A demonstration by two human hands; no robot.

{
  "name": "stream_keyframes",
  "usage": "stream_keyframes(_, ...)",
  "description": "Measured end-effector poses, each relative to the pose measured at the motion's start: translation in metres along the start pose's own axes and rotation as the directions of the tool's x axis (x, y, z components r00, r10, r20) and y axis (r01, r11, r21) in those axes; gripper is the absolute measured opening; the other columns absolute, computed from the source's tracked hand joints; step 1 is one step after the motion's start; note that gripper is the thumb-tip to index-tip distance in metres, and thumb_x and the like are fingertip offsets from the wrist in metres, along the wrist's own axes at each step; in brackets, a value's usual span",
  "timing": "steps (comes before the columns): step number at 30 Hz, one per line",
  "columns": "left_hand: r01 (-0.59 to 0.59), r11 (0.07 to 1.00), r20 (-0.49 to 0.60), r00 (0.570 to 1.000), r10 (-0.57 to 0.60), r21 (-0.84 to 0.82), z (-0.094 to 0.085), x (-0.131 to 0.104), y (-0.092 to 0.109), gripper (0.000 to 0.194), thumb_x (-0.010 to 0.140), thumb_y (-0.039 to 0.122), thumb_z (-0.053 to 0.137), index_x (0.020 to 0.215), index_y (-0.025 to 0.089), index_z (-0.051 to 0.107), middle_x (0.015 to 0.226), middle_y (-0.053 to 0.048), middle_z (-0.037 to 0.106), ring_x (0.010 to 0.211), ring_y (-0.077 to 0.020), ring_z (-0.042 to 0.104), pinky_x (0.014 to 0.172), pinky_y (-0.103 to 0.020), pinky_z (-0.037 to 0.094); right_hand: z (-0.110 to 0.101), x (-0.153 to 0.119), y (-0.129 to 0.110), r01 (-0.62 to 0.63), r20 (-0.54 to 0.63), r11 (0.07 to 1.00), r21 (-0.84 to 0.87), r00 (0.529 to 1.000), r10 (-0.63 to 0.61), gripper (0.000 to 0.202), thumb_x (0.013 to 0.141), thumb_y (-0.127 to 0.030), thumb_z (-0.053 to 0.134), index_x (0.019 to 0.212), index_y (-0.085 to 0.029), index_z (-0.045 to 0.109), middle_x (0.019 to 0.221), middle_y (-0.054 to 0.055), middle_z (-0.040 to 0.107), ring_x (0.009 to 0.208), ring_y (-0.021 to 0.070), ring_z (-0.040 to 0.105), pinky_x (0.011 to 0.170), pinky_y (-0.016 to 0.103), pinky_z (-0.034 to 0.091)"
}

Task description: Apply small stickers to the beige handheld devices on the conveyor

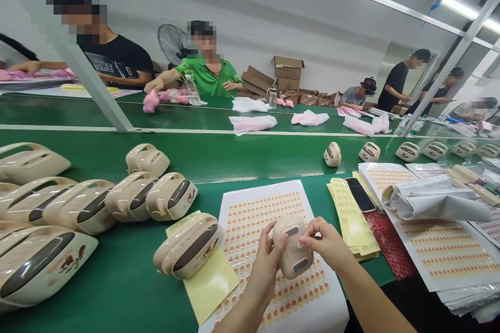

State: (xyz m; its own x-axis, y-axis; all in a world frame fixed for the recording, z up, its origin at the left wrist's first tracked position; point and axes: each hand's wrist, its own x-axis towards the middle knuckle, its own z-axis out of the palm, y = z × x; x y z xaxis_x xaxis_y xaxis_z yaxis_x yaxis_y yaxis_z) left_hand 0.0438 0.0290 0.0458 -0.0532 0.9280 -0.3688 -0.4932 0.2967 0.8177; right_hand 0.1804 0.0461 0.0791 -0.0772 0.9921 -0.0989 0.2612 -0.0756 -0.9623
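My left hand point(265, 260) grips a small cream plastic device point(292, 252), turned so that a face with two grey strips looks up. At its right edge my right hand point(318, 239) is closed, thumb against fingers; whatever it may hold is too small to make out. Beneath both hands lies a white sheet of small orange-and-red stickers point(265, 203). To the left, a cream device with a handle and dark window point(191, 247) rests on a yellow sticker sheet point(213, 291).
Several more cream devices point(89, 208) crowd the left of the green table. On the right are yellow label sheets point(347, 218), a phone point(360, 195) and more sticker sheets point(449, 255). A green conveyor belt point(234, 158) carries devices; co-workers sit and stand beyond it.
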Motion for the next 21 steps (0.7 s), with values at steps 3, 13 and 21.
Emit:
stream_keyframes(3, -0.002, 1.000, 0.001, 1.000, 0.002, 0.008, 0.000, 0.000, 0.001, 0.066, 0.056, 0.053, 0.071, 0.113, 0.029, 0.046, 0.098, -0.005, 0.062, 0.085, -0.0227, 0.060, 0.055, -0.025, 0.042, 0.004, 0.001, 0.002, 0.026, -0.021, 1.000, -0.009, 0.999, -0.027, 0.018, 0.060, -0.031, 0.068, 0.055, -0.019, 0.057, 0.073, -0.001, 0.047, 0.070, 0.0150, 0.049, 0.064, 0.028, 0.043)
stream_keyframes(13, 0.004, 0.991, -0.030, 1.000, -0.008, -0.130, -0.004, 0.009, -0.007, 0.060, 0.060, 0.056, 0.067, 0.108, 0.024, 0.052, 0.097, -0.006, 0.065, 0.092, -0.0269, 0.060, 0.068, -0.033, 0.049, 0.011, -0.008, 0.013, 0.263, -0.232, 0.964, 0.018, 0.939, -0.252, 0.028, 0.078, -0.047, 0.050, 0.072, -0.020, 0.055, 0.085, 0.004, 0.049, 0.081, 0.0171, 0.052, 0.065, 0.028, 0.046)
stream_keyframes(21, 0.023, 0.930, 0.146, 0.989, 0.033, -0.366, -0.002, 0.001, -0.020, 0.063, 0.060, 0.058, 0.065, 0.106, 0.015, 0.059, 0.103, -0.013, 0.067, 0.105, -0.0345, 0.055, 0.087, -0.042, 0.045, 0.017, 0.006, 0.051, -0.348, 0.109, 0.890, 0.295, 0.938, 0.330, 0.054, 0.073, -0.060, 0.046, 0.110, -0.021, 0.050, 0.044, -0.008, 0.044, 0.034, 0.0106, 0.041, 0.032, 0.019, 0.024)
